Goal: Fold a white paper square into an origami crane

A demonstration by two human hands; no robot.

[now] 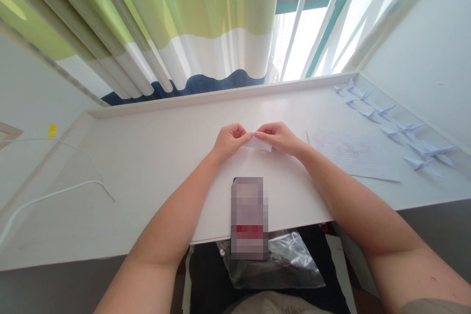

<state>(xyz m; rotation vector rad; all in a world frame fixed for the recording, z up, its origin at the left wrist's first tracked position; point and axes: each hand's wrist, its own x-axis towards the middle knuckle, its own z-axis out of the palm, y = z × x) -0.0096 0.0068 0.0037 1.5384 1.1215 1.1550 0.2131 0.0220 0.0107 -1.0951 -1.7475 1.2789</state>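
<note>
Desk (154,167) looked smooth, matt white laminate; folded slip (259,143) and sheet (353,154) thin matt paper; curtain (176,24) woven cloth.

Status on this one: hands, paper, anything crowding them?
Left hand and right hand both pinching the small folded paper at the desk. Written sheet and paper cranes off right, apart. Nothing blocking.

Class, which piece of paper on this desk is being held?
The small folded piece, pinched between the left hand and right hand. The written sheet lies flat alone, and the folded cranes sit untouched along the right edge.
</note>
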